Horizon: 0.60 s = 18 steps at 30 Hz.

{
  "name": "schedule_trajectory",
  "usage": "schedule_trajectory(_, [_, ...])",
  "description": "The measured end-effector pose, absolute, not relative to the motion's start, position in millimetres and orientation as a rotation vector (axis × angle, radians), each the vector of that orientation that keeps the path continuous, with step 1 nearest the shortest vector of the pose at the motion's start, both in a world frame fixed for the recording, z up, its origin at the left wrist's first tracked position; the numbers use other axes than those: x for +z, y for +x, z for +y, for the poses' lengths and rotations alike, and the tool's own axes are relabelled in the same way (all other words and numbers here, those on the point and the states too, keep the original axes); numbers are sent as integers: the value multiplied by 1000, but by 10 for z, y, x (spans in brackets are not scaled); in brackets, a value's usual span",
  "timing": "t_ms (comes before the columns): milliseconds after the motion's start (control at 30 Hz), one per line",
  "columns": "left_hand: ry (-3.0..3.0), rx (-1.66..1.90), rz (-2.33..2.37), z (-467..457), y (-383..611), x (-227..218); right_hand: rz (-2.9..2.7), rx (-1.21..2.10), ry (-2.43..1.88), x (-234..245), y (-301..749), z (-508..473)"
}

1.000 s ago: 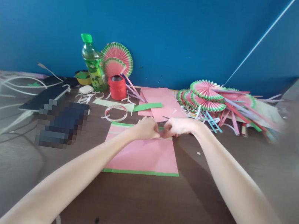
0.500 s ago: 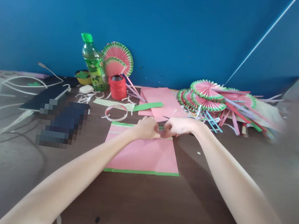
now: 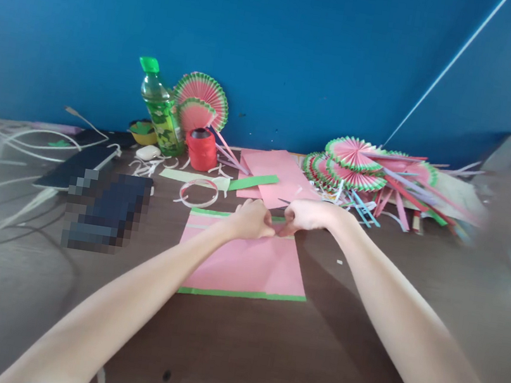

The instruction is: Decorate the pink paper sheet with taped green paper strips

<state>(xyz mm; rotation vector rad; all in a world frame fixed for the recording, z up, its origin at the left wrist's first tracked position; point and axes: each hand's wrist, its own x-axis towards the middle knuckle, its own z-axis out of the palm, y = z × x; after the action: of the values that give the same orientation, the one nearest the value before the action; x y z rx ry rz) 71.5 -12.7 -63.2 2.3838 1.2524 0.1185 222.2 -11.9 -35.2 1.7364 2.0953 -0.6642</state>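
A pink sheet of paper [image 3: 244, 266] with green bands along its far and near edges lies on the table. A pale, tape-like strip [image 3: 199, 227] runs across its far part. My left hand [image 3: 252, 220] rests over that part with fingers curled in a pinch near the strip. Close on its right is my right hand [image 3: 302, 216], thumb and fingers pinched at the strip's right part. What lies between the fingertips is hidden. A thin dark pointed tip [image 3: 283, 200] sticks out beside the right hand; the rest of it is covered.
Behind the hands lie pink sheets [image 3: 278, 169], a green strip [image 3: 254, 182] and a tape ring [image 3: 198, 193]. A bottle [image 3: 160, 107], a red roll [image 3: 201, 150] and pleated paper fans [image 3: 205, 97] stand back left. More fans [image 3: 356, 153] and paper strips pile up right. Cables [image 3: 8, 142] lie left.
My right hand has shifted very slightly to the right, its fingertips a little apart from the left ones. My left hand and the pink sheet stay where they were.
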Motion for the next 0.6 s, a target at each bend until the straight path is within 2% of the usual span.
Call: schedule_trajectory(600, [2429, 87, 1186, -104, 721, -610, 2125, -693, 1695, -398, 2262, -87])
